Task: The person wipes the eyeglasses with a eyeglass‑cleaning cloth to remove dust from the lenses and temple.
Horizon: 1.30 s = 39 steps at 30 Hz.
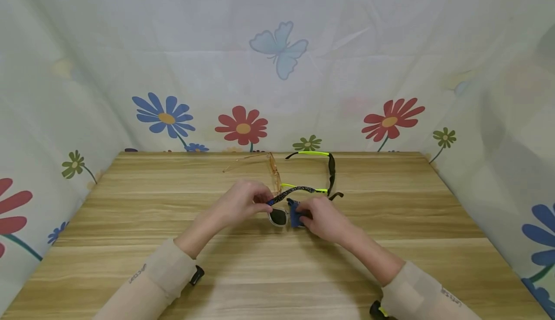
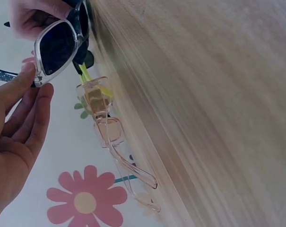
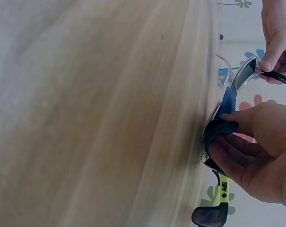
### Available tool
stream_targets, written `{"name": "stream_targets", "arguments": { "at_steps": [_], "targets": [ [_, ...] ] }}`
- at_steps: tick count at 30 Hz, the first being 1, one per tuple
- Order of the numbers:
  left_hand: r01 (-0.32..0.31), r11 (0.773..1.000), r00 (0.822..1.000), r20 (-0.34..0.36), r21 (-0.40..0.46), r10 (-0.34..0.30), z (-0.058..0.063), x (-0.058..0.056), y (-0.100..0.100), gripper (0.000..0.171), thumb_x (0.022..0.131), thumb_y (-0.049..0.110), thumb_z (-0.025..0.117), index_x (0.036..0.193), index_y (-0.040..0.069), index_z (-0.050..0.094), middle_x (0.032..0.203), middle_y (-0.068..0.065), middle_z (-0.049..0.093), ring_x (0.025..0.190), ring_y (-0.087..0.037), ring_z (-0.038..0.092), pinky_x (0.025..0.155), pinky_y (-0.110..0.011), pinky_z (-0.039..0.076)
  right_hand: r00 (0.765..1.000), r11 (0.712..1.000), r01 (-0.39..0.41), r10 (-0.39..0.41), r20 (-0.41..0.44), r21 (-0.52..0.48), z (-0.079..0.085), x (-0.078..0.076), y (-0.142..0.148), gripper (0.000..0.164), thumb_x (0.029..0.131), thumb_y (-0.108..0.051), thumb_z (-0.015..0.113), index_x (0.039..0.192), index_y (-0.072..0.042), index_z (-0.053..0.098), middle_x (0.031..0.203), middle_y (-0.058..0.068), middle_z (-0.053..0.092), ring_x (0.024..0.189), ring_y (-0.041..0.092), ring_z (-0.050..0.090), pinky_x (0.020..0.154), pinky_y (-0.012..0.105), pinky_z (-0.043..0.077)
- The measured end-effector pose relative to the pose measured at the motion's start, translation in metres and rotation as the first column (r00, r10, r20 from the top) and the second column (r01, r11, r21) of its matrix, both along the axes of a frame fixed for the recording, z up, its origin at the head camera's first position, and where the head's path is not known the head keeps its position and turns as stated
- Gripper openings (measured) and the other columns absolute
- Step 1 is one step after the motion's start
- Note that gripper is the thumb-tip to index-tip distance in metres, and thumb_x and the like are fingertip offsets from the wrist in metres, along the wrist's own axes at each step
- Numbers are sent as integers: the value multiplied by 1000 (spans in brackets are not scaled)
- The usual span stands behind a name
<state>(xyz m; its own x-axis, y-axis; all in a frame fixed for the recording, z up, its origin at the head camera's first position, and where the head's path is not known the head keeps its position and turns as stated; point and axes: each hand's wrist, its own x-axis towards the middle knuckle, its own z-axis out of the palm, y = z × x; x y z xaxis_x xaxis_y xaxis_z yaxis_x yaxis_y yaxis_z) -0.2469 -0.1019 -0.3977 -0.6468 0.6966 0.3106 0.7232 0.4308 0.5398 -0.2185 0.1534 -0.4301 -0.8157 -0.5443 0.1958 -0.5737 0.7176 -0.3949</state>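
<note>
A pair of sunglasses [image 1: 278,217] with a clear frame, dark lenses and speckled dark temples is held above the wooden table. My left hand [image 1: 244,203] pinches it at the hinge corner, thumb on the frame front in the left wrist view. My right hand [image 1: 326,218] pinches a blue cloth [image 3: 229,101] around the other lens, thumb and fingers on either side. The cloth covers most of that lens. In the right wrist view the lens [image 3: 246,73] near my left hand is bare.
Behind the hands, clear amber glasses [image 2: 99,101] lie on the wooden table [image 1: 173,175]. To their right are black sunglasses with neon-yellow temples [image 1: 332,173]. A flower-printed curtain [image 1: 277,93] stands along the table's back and sides.
</note>
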Motion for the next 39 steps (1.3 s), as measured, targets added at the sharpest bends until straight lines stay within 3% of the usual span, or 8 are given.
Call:
{"name": "stream_targets", "arguments": {
  "at_steps": [8,20,31,39],
  "targets": [
    [-9,999,1000,1,-34,9,3,1,3,10,88,10,82,93,4,76,84,3,70,72,-2,64,67,-20,53,997,998,58,-57,-53,29,-2,1,1,9,83,4,80,90,-1,78,89,8,73,89,26,69,83,42,56],
    [-6,999,1000,-9,-34,6,4,1,4,10,87,9,83,93,3,76,83,2,71,72,-2,64,67,-19,53,994,993,102,-99,-50,65,-2,4,-1,9,83,9,77,87,1,78,85,12,71,85,28,70,77,40,59],
    [2,1000,999,-43,-21,-3,3,2,4,10,86,9,83,93,4,77,84,1,72,72,-2,64,66,-18,53,999,999,26,-27,-29,-45,-5,-1,7,9,81,6,77,86,-1,78,85,8,74,86,24,70,80,42,56],
    [28,1000,998,-64,-4,-28,3,3,4,11,86,8,83,94,3,78,87,-7,75,74,-5,67,68,-19,54,997,988,15,-4,76,-150,-6,-1,7,10,86,3,76,95,-1,74,85,2,72,79,13,67,72,33,55]
  ]
}}
